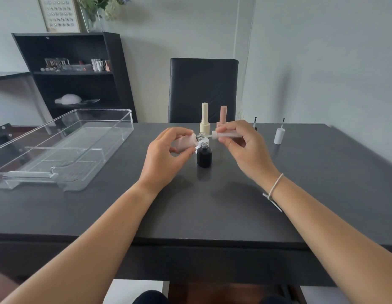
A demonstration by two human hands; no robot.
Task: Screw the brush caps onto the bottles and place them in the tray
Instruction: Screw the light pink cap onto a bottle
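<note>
Frosted pink glass sits pinched in your left hand [166,150]: the pale bottle [185,143] lies tipped on its side, its threaded neck [199,137] pointing toward your right hand [239,139], whose fingers are closed around the translucent brush cap [227,134], the thin brush stem just short of the neck opening. Both grips look firm. Directly below the gap between them stands an open black bottle [204,155], and just behind it two capped bottles, cream [204,119] and pink [223,116]. My worry is the angle: with the bottle held sideways, a stem that enters off-axis could catch the rim, or the cap could cross-thread; lowering your hands could also knock the black bottle over, and it is uncapped. Out past your right hand a white brush cap [279,136] stands bristles up, with another behind. Beyond your left hand the clear tray [116,137] lies open and empty, with bare dark table [212,205] between and wide room near you.
</note>
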